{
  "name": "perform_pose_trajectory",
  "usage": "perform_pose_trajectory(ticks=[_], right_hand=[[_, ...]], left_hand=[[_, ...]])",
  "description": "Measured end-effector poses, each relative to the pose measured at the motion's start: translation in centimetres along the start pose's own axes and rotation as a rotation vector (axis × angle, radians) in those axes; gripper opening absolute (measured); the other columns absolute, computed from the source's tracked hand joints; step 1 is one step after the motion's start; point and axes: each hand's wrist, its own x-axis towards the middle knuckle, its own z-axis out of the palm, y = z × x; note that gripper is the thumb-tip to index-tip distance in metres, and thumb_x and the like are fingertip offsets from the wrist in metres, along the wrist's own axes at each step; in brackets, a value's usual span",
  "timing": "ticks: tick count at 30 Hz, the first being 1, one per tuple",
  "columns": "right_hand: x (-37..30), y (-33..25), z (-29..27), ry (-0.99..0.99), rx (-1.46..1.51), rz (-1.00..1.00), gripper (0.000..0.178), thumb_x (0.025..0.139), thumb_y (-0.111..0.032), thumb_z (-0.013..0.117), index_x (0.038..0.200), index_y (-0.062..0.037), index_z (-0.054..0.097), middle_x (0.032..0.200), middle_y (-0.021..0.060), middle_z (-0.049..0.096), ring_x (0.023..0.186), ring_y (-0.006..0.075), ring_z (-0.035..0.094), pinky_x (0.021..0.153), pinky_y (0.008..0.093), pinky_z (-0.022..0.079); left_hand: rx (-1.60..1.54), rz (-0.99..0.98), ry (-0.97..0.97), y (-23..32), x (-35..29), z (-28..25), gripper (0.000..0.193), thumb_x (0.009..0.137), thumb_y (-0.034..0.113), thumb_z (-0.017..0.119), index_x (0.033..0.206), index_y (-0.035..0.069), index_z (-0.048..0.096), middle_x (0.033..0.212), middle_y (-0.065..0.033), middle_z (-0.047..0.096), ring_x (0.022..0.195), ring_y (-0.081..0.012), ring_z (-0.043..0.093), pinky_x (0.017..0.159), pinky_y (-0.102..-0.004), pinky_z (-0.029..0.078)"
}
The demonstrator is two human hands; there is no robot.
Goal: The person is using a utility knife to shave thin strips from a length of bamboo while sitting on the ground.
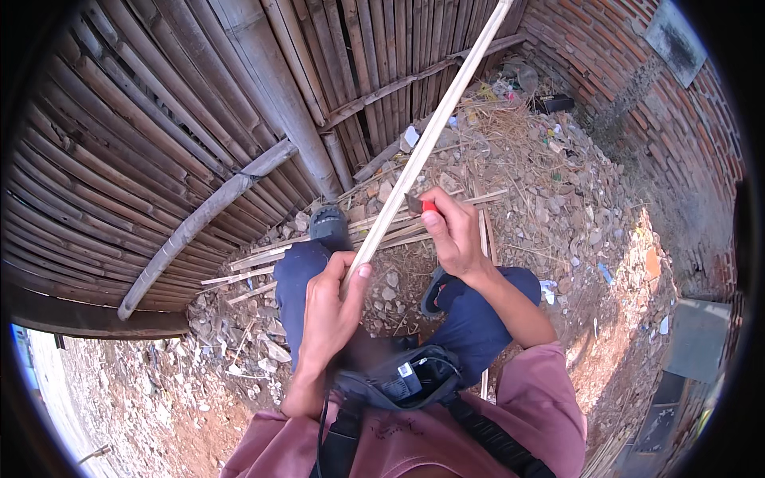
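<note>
A pale strip (421, 158) is slanting from the person's lap up past the top of the view, between the wall (263, 88) and the rubble (550, 207). It is looking dry and woody, so probably light, stiff across short spans but springy over its full length, and apt to split along the grain. Its flat faces are seeming the safer hold; the edges may be splintery, and gripping near one end is likely leaving the far end free to sway.

A dark pouch (351, 384) is sitting open at the waist, holding a grey labelled panel (401, 385); its deeper inside is staying too dark to read.

The left hand (328, 307) is pinching the strip's near end, thumb on top and fingers curling around. The right hand (456, 243) is gripping the red-handled knife (429, 207), thumb and fingers closing on it. The blade is lying just beside the strip; whether it is touching, I cannot tell.
</note>
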Motion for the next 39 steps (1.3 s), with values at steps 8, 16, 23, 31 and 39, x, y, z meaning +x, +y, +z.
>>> perform_pose_trajectory(ticks=[8,16,23,31,39], right_hand=[[-1.3,-1.3,3.3,-0.040,-0.153,-0.216,0.046,0.100,-0.048,0.071,0.087,-0.0046,0.063,0.073,0.0099,0.062,0.063,0.0329,0.066,0.058,0.0426,0.049],[-1.2,-1.3,3.2,-0.008,-0.239,-0.236,0.050,0.100,-0.051,0.070,0.083,-0.0047,0.063,0.072,0.0088,0.063,0.063,0.0317,0.067,0.057,0.0417,0.050],[-0.6,-0.8,2.7,0.044,-0.326,-0.301,0.050,0.097,-0.056,0.071,0.082,-0.0096,0.062,0.071,0.0048,0.062,0.060,0.0267,0.067,0.054,0.0389,0.050],[-0.4,-1.2,2.6,0.067,-0.367,-0.335,0.052,0.097,-0.058,0.070,0.080,-0.0102,0.059,0.070,0.0043,0.058,0.060,0.0259,0.065,0.054,0.0385,0.050],[-0.2,-0.9,2.5,0.052,-0.414,-0.335,0.052,0.099,-0.058,0.067,0.080,-0.0104,0.059,0.072,0.0048,0.059,0.060,0.0256,0.065,0.054,0.0383,0.049]], left_hand=[[-0.123,-0.033,0.004,0.1,0.1,-0.1,0.014,0.106,0.013,0.069,0.110,-0.001,0.067,0.072,0.0006,0.060,0.066,-0.0047,0.050,0.058,-0.0269,0.041],[-0.060,0.046,0.082,0.0,0.0,0.2,0.018,0.101,0.014,0.076,0.108,-0.001,0.070,0.071,-0.0073,0.066,0.060,-0.0116,0.057,0.057,-0.0305,0.044],[-0.013,0.032,0.092,0.9,-0.1,0.0,0.020,0.099,0.015,0.078,0.108,-0.001,0.071,0.071,-0.0091,0.067,0.059,-0.0130,0.059,0.057,-0.0314,0.045],[0.078,0.019,0.101,2.1,-0.6,-0.5,0.019,0.099,0.016,0.078,0.106,0.000,0.070,0.068,-0.0092,0.065,0.058,-0.0138,0.058,0.057,-0.0316,0.045],[0.083,0.004,0.110,1.9,-1.0,-0.6,0.020,0.099,0.017,0.078,0.105,0.000,0.070,0.067,-0.0095,0.064,0.057,-0.0149,0.059,0.057,-0.0322,0.046]])
